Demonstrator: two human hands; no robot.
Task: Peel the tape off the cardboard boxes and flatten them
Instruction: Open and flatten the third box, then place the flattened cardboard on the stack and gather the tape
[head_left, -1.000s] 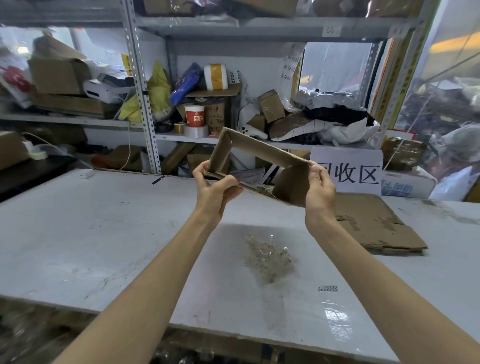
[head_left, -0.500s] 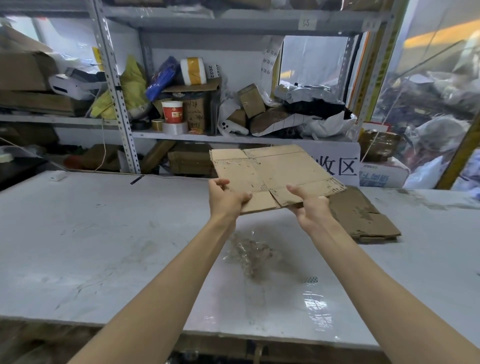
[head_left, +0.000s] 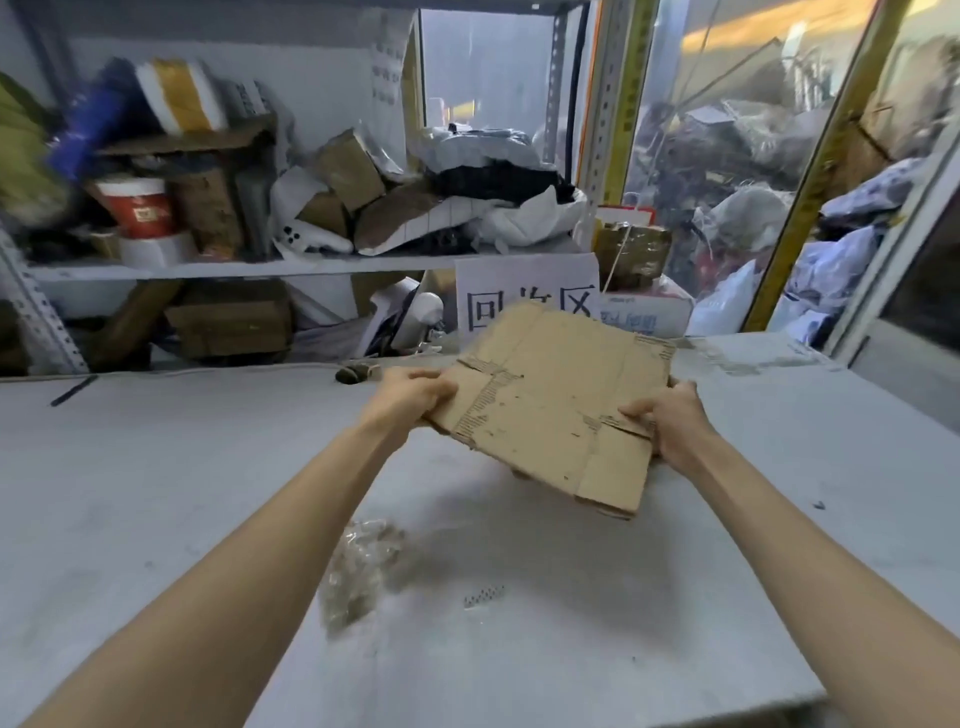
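We hold the flattened cardboard box (head_left: 550, 405) w/ both hands over the far right part of the tabletop (head_left: 156, 493). It's tilted: far edge up, near right corner lowest and close to the surface. We can't tell whether it touches, and what's under it is hidden.

Our left hand (head_left: 410, 395) grips the box's left edge, fingers curled round it & held together. W/ the blur we can't tell which sit on top. Our right hand (head_left: 670, 421) pinches the right edge: thumb flat on the top face, other fingers underneath and out of sight, so can't say if they're spread.

The top face has ragged torn strips along the flap seams.

A wad of clear peeled tape (head_left: 358, 571) lies mid-tabletop, toward the near edge, btw. our forearms & well apart from the box. A small tape scrap (head_left: 483, 596) lies near it on the right.

Beyond the far edge is a shelf (head_left: 260, 267) w/ cartons, bags, and a red cup (head_left: 137, 208) just above a white tape roll (head_left: 156, 249), all blurred. A white sign (head_left: 524, 291) w/ black characters is partly covered by the box.
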